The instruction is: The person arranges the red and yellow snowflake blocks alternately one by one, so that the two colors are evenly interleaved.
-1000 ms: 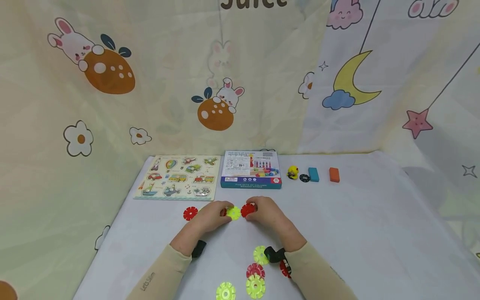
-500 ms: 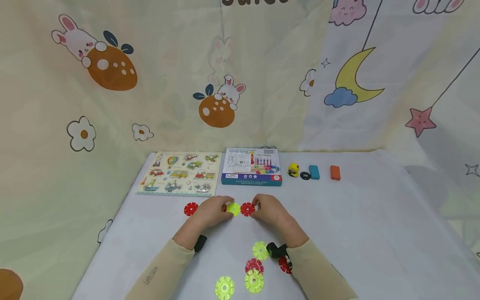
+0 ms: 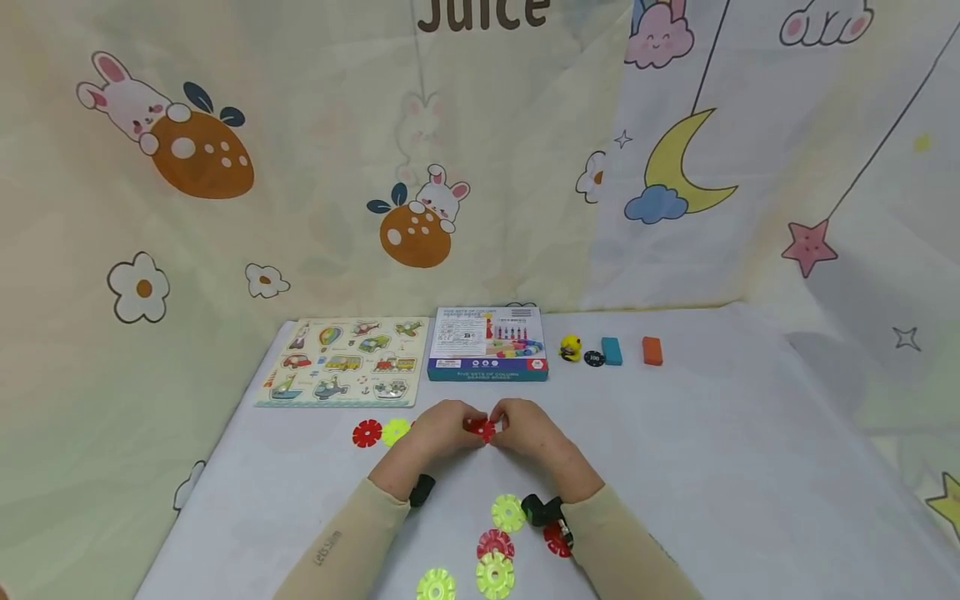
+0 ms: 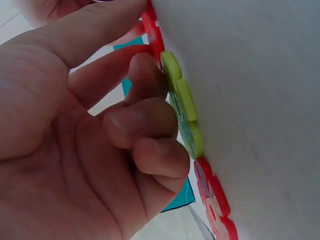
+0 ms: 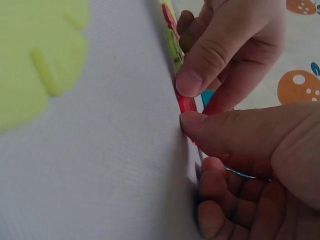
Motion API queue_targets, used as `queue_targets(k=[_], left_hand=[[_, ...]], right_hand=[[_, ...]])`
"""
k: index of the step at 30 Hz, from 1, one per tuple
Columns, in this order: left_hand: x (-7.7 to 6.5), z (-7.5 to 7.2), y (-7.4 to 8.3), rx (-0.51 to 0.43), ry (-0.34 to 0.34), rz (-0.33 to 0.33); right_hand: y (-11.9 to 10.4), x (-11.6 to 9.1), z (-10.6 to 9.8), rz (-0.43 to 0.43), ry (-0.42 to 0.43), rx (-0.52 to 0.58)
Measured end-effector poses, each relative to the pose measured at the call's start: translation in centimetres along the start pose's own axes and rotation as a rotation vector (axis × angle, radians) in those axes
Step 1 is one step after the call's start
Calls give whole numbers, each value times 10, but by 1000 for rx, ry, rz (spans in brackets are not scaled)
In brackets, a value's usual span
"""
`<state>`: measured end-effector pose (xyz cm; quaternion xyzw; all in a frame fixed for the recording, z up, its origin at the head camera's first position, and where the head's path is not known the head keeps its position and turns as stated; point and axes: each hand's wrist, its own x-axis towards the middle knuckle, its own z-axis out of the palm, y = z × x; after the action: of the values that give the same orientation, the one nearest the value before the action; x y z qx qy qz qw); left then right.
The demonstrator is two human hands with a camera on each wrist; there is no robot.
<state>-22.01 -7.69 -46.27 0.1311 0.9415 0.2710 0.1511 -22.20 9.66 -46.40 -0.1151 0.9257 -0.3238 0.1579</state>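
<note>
Our left hand and right hand pinch a red disc at the right end of a seemingly part-laid row on the tabletop, with loose discs left toward the front edge.

The held disc is plain red. Counting from it, the lowest disc at six o'clock is yellow-green. At ten o'clock the puzzle board is cream, with many-coloured vehicle pictures; at twelve, the box shows teal, purple and white. At two, the blue block and the orange block are plain.
</note>
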Motion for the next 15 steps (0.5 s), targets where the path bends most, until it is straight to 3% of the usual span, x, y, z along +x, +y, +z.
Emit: queue_targets(k=[8,10,15], left_hand=[[0,2,-5,-47,2,42],[0,2,-6,-49,-1,54],[-2,1,-7,-37,-8,67]], right_hand=[[-10,-24,-11,-67,-19,-61],[-13,-35,-12,-90,-59,-89],[-17,-67,-3,-105,-249,-175]])
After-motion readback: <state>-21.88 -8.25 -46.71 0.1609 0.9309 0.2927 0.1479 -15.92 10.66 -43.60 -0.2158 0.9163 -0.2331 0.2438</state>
